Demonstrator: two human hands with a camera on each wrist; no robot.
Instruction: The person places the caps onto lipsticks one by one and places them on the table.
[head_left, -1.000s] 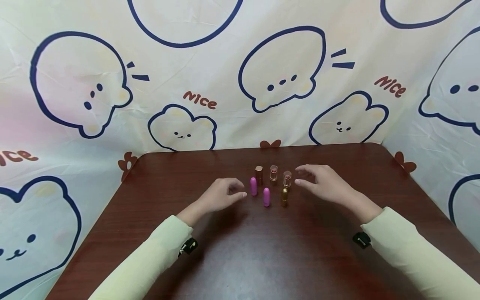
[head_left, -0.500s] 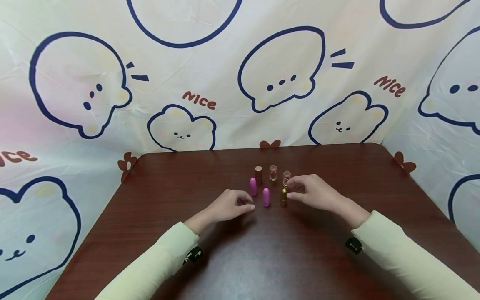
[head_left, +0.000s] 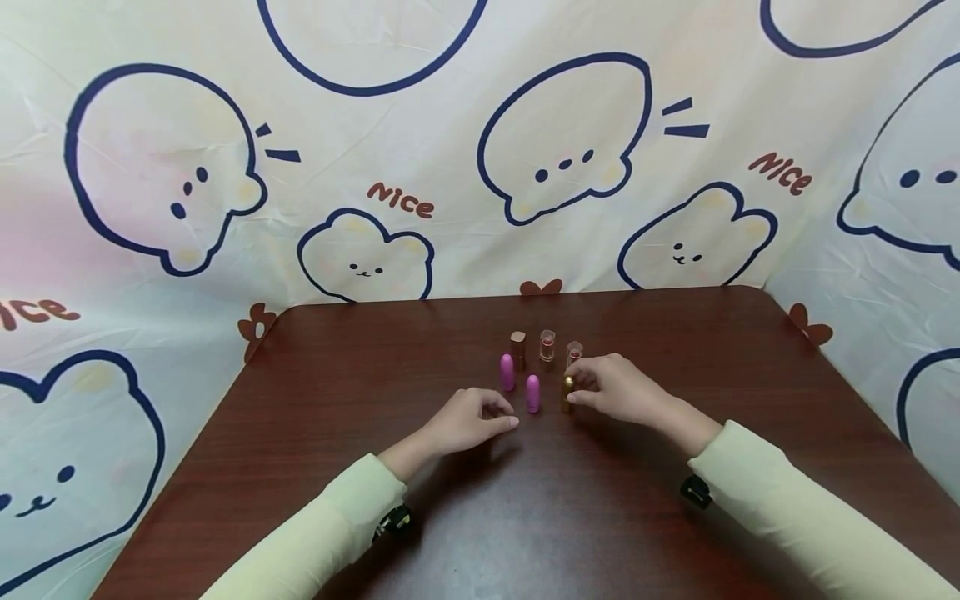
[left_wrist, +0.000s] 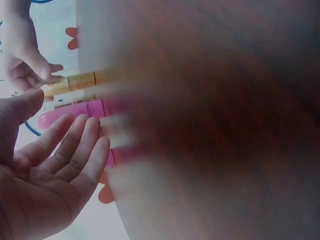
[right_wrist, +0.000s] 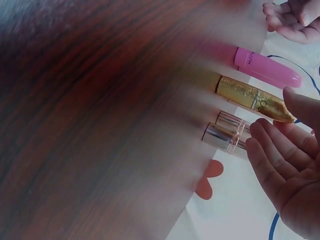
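Observation:
My right hand (head_left: 617, 388) pinches the upper part of a gold lipstick (head_left: 567, 395), which stands upright on the table. In the right wrist view, thumb and index finger lie on either side of the gold lipstick's (right_wrist: 255, 98) rounded top. My left hand (head_left: 467, 421) hovers loosely curved and holds nothing. Nearest to it stands an upright pink lipstick (head_left: 532, 394), with another pink lipstick (head_left: 507, 372) behind and left. A clear-capped lipstick (head_left: 574, 352) stands just behind my right fingers, partly hidden. In the left wrist view, my left fingers overlap the pink lipsticks.
Behind stand another clear-capped lipstick (head_left: 547, 345) and a brown, square-sided lipstick (head_left: 518, 348), close to the others. All are on a dark brown wooden table (head_left: 360, 358). A cloth backdrop (head_left: 450, 150) with cartoon drawings hangs beyond its back edge.
My right hand has moved left and down from beside the clear-capped lipsticks to the gold one and now pinches it. My left hand has come toward me and slightly right.

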